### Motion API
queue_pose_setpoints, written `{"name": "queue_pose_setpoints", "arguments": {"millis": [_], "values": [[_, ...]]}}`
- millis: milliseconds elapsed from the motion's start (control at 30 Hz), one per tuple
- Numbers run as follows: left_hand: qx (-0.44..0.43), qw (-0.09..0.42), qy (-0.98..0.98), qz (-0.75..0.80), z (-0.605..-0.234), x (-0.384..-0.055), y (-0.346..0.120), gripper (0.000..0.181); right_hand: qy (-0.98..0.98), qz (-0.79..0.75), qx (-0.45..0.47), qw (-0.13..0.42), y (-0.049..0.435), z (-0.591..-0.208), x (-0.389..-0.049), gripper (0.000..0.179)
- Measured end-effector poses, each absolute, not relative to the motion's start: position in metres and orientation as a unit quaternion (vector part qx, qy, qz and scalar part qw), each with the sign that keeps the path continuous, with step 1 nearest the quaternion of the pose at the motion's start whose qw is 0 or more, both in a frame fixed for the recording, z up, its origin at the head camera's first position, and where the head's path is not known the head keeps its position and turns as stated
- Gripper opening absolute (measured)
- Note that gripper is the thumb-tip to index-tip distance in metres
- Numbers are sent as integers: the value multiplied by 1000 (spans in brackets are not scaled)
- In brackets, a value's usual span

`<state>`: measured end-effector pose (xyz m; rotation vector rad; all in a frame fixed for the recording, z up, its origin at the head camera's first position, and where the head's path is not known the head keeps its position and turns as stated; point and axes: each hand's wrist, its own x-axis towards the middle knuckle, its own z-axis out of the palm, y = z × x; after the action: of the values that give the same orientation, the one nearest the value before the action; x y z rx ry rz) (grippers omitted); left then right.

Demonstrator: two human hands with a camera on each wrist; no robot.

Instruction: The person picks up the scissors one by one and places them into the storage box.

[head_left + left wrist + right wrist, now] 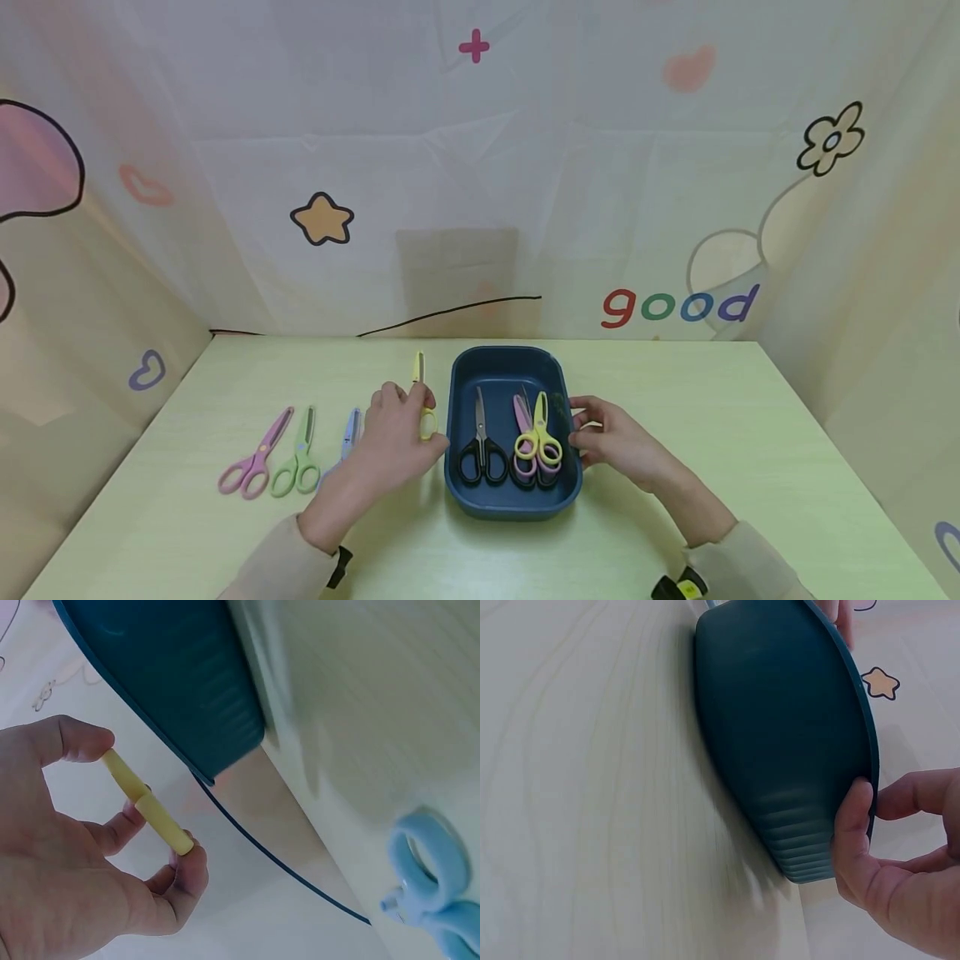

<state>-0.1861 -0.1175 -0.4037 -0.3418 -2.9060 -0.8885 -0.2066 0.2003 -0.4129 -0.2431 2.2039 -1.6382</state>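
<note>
Blue tub (513, 507): sat on the table (615, 550) between the two hands, with scissors lying inside.
Right hand (611, 437): its fingers and thumb pinched the tub's rim, I think to stop it sliding.
Left hand (397, 429): its fingers and thumb pinched the yellow scissors (428, 423) by the edges.
Yellow scissors: were just left of the tub, tips toward the far side, maybe so they wouldn't poke that hand.
Tub scissors: a black pair (481, 417) lay on the left; beside it, a second yellow pair (541, 412) lay on top of a purple pair (518, 408).
Table scissors: a pink pair (258, 460), a green pair (302, 454) and a blue pair (351, 432) lay in a row, perhaps spread out for easy picking. The left arm (337, 504) hid part of the blue pair.
</note>
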Motion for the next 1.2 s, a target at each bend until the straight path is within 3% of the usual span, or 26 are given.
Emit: {"name": "queue_pose_setpoints", "arguments": {"millis": [433,933,1200], "values": [[-162,28,-929,-331,-396,-184,-89,37,791,-580,-76,178,200,-415,-207,58],[-213,-45,-925,-312,-399,-182,-61,39,784,-588,-79,181,201,-415,-207,58],[-242,-9,-956,-165,-410,-188,-48,43,784,-586,-89,183,201,-417,-208,59]]}}
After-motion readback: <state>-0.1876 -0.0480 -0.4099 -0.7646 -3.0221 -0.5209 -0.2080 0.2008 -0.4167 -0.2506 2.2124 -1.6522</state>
